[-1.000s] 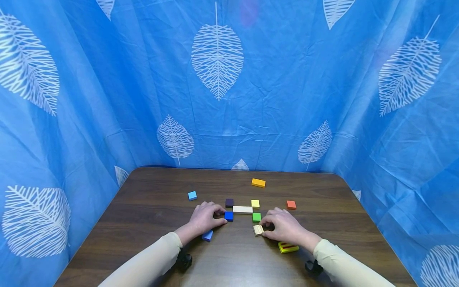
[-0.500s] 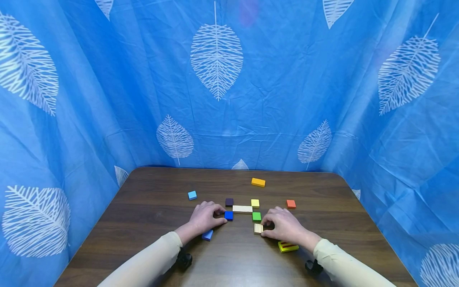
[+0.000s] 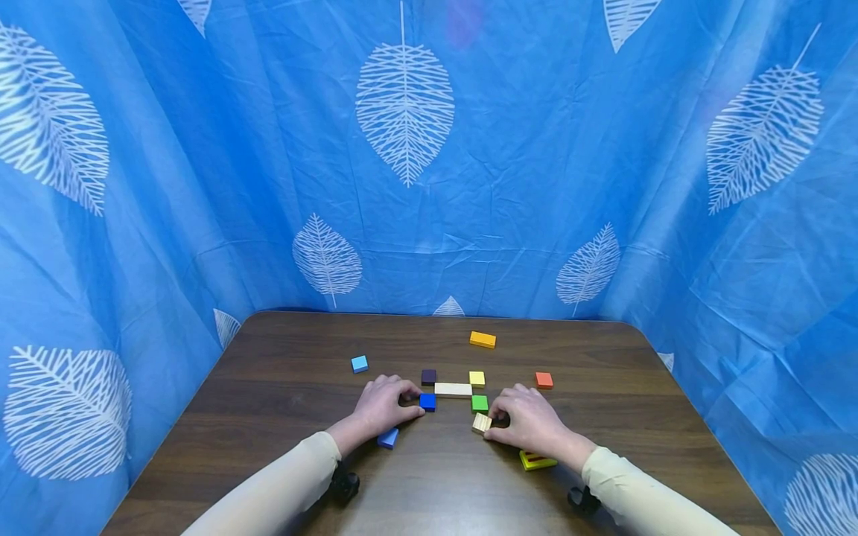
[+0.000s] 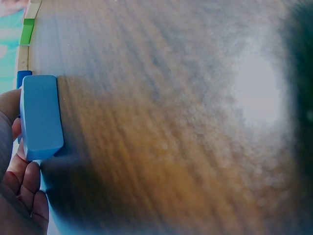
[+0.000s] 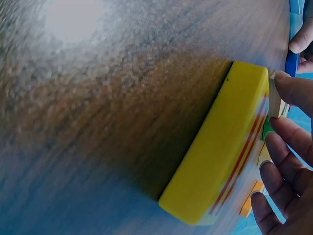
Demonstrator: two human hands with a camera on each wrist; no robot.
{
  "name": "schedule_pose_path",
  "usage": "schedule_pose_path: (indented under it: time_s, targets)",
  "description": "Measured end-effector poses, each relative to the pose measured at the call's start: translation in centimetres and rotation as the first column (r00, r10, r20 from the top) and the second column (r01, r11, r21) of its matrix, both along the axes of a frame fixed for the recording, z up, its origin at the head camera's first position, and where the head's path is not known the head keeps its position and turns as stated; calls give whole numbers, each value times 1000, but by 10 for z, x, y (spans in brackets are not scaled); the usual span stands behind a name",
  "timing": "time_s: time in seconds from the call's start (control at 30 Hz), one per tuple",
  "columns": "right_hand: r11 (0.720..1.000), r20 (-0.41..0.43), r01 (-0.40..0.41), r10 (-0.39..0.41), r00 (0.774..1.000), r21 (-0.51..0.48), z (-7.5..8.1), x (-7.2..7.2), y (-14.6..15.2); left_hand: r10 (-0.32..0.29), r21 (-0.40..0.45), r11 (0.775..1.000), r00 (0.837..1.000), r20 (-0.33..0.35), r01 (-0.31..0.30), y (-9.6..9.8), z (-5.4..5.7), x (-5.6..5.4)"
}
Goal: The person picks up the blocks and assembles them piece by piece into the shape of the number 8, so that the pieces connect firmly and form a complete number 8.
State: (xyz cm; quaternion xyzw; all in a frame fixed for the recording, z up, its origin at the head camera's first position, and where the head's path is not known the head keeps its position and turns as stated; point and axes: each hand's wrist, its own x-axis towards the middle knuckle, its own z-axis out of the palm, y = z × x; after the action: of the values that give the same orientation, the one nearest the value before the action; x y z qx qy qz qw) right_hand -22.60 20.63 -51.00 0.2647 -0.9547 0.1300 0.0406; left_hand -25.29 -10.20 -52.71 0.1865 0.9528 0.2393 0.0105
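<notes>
Head alone: dark block (image 3: 429, 377) (left hand (image 3: 385, 403) near)

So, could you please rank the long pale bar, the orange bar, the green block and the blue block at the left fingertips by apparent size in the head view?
1. Long pale bar
2. Orange bar
3. Green block and blue block, too alike to rank.

The brown wood-grain table (image 3: 442, 484) has rounded far corners. Around the long cream block (image 3: 453, 391) on it, a dark purple block (image 3: 429, 377) and dark blue block (image 3: 427, 403) sit at its left end, yellow (image 3: 477, 379) and green blocks (image 3: 480, 403) at its right. Orange (image 3: 482, 339) lies beyond it, light blue (image 3: 360, 364) far left, red (image 3: 544, 380) right, medium blue (image 3: 387, 438) nearer left, striped yellow (image 3: 538, 461) nearer right.
</notes>
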Motion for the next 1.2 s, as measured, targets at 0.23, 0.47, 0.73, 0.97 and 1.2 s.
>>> schedule_pose_path:
  time_s: [0.23, 0.47, 0.73, 0.97, 1.2]
  targets:
    - [1000, 9, 20, -20, 1000, 8, -1, 0, -3, 1, -1, 1000, 1000, -3, -1, 0, 0, 0]
    - [999, 11, 31, -31, 999, 16, -1, -1, -5, 2, 1, 1000, 1000, -5, -2, 0, 1, 1]
    - [999, 11, 27, -28, 1000, 16, -1, -1, -7, 4, -3, 1000, 1000, 0, -4, 0, 1, 1]
    - [1000, 5, 18, -18, 1000, 15, -1, -1, -6, 3, -1, 1000, 1000, 5, -3, -1, 1, 1]
    - [1000, 7, 22, -22, 1000, 14, 0, -1, -5, 5, -1, 1000, 1000, 10, -5, 0, 1, 2]
